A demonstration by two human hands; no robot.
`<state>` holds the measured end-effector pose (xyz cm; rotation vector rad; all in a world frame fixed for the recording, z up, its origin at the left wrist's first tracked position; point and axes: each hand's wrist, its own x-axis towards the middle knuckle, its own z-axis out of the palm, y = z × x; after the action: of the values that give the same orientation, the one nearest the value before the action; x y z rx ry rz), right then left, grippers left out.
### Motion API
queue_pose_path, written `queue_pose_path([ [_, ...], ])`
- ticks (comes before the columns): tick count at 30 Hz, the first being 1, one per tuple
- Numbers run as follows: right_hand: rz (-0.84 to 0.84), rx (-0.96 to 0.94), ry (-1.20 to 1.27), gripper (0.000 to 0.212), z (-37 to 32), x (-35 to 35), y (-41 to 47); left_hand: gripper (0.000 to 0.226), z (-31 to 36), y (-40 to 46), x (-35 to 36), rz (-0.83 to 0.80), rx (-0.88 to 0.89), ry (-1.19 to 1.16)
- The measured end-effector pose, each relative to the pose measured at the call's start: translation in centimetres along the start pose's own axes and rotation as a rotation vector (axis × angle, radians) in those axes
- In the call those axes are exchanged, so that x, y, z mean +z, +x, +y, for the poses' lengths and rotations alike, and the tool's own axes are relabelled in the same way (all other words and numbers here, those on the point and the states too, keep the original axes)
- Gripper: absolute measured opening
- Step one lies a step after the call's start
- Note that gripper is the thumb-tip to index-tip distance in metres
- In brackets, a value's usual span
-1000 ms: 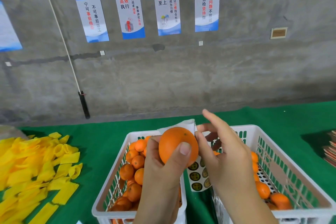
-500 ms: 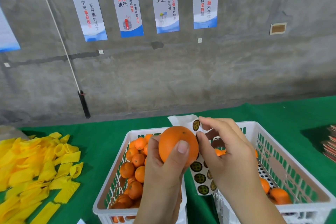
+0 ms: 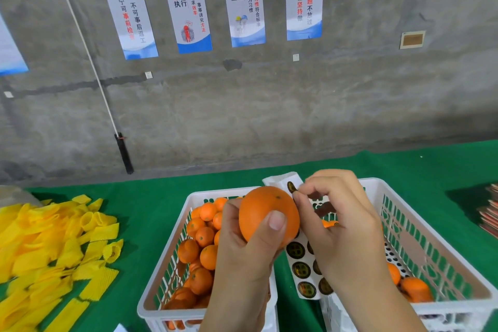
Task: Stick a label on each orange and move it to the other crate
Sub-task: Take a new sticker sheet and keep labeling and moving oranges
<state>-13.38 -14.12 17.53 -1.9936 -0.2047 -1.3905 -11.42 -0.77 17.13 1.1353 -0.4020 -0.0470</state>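
Head view, lower centre: the left hand (image 3: pixel 242 259) grips an orange (image 3: pixel 265 213) between thumb and curled fingers, holding it up above the near end of the left crate (image 3: pixel 172 286); just right of it the right hand (image 3: pixel 342 226) pinches a small dark round label (image 3: pixel 291 187) between thumb and forefinger, right at the orange's upper right edge, though whether the label touches the peel cannot be told; behind both hands a white label sheet (image 3: pixel 301 264) with rows of dark round stickers runs down the gap between the crates; the left white crate is piled with oranges, while the right crate (image 3: pixel 431 248) at lower right holds only a few; both stand on a green tablecloth (image 3: pixel 151 202); a heap of yellow foam fruit sleeves (image 3: pixel 54 248) lies at lower left; four blue-and-white posters (image 3: pixel 213 8) hang on the grey concrete wall in the upper frame.
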Motion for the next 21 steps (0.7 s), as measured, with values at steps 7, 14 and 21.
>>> queue_pose_path([
  [7, 0.125, 0.267, 0.378, 0.026, -2.0, -1.3, 0.2, 0.092, -0.4, 0.0, -0.8, 0.089, 0.077, 0.14],
  [14, -0.314, 0.438, 0.516, 0.019, -4.6, -3.5, 1.7, 0.08, -0.3, -0.4, -0.6, 0.047, 0.291, 0.403],
  [21, -0.52, 0.504, 0.408, 0.021, -3.9, -3.4, 1.6, 0.08, -0.7, -0.2, -0.7, 0.039, 0.32, 0.499],
])
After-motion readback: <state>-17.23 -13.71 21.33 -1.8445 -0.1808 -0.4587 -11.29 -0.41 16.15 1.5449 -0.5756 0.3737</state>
